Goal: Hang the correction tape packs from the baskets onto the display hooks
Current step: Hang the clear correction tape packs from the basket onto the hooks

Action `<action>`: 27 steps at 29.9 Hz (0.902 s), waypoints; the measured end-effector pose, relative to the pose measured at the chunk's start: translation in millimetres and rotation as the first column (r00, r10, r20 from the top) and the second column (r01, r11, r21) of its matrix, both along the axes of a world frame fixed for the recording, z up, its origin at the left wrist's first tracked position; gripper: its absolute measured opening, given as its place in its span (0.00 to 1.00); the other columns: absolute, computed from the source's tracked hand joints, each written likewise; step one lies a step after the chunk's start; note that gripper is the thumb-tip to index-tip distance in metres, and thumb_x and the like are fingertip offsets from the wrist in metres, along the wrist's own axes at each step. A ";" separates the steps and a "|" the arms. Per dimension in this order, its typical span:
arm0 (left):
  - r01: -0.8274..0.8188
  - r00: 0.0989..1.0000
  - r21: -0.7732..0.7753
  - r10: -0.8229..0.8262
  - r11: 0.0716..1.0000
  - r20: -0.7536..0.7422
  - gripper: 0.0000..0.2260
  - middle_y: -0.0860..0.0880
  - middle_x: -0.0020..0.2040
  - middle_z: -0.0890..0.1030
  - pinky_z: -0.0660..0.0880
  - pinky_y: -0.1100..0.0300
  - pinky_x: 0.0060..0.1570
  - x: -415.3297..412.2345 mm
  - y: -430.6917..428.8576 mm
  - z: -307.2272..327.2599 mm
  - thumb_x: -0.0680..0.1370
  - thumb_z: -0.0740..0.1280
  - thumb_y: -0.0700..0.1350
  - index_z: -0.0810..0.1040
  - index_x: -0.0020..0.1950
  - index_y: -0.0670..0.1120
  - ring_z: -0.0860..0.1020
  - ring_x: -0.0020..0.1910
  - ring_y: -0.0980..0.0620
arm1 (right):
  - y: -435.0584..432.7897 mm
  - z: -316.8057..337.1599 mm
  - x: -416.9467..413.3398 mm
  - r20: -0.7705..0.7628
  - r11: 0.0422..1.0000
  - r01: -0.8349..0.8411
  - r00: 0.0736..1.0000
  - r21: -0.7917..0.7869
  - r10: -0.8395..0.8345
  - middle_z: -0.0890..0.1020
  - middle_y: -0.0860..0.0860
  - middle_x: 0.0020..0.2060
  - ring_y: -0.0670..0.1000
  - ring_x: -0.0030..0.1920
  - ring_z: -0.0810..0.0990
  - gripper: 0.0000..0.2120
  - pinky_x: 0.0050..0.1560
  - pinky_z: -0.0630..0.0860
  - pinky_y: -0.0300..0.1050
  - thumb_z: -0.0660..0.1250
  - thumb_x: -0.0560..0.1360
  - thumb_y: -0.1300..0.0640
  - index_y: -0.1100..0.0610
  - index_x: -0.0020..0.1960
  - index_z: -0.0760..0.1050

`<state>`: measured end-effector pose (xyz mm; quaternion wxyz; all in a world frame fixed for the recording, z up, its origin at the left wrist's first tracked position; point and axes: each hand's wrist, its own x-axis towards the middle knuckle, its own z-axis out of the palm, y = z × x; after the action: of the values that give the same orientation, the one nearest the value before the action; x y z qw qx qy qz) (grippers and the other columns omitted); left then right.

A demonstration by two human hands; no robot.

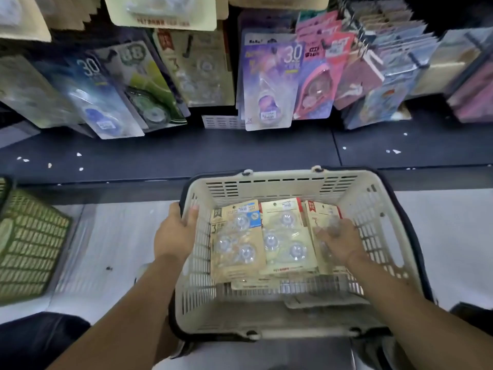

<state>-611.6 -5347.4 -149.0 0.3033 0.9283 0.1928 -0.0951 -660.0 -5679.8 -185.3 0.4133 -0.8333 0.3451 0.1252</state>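
Observation:
A cream plastic basket (280, 186) sits on the floor in front of me, holding several beige correction tape packs (237, 236) with clear blisters. My left hand (176, 231) grips the basket's left rim, fingers curled over the edge. Inside the basket, my right hand (337, 241) lies on the rightmost pack (322, 209), blurred; its fingers spread over the pack, and whether they pinch it I cannot tell. Above, display hooks carry hanging packs, among them beige ones (205, 68) like those in the basket.
A green basket (29, 241) stands at the left on the pale floor. A dark base shelf (186, 153) runs under the display. Blue, green, purple (269, 84) and pink packs crowd the hooks. My knee shows at the lower left.

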 end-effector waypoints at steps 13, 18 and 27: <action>0.039 0.999 0.086 -0.042 0.995 0.029 0.30 0.35 0.62 0.80 0.71 0.46 0.53 1.3 1.4 -4.4 0.84 0.53 0.63 0.66 0.74 0.39 0.76 0.61 0.32 | -15.3 11.9 -68.8 -0.379 0.675 -0.664 0.563 0.321 0.734 0.78 0.49 0.61 0.50 0.62 0.76 0.22 0.67 0.70 0.46 0.76 0.71 0.51 0.54 0.63 0.79; 0.041 0.999 0.106 -0.044 0.994 0.030 0.28 0.36 0.59 0.80 0.68 0.49 0.49 0.8 1.5 -4.9 0.84 0.53 0.62 0.67 0.72 0.39 0.77 0.59 0.33 | -15.8 6.3 -67.9 -0.298 0.718 -0.631 0.654 0.292 0.696 0.82 0.47 0.52 0.45 0.53 0.78 0.11 0.52 0.72 0.34 0.73 0.73 0.53 0.52 0.56 0.83; 0.029 0.999 0.109 -0.033 0.994 0.029 0.28 0.38 0.60 0.80 0.68 0.50 0.48 -1.2 -1.0 -3.9 0.84 0.52 0.62 0.66 0.73 0.40 0.78 0.59 0.35 | 2.4 69.0 -25.1 0.067 0.760 -0.600 0.794 0.249 0.604 0.84 0.47 0.41 0.43 0.43 0.80 0.05 0.51 0.76 0.36 0.69 0.77 0.60 0.55 0.44 0.84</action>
<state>-612.8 -5348.4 -153.0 0.2537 0.9477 0.1786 -0.0750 -685.1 -5677.4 -116.3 0.4529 -0.8377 0.0436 0.3022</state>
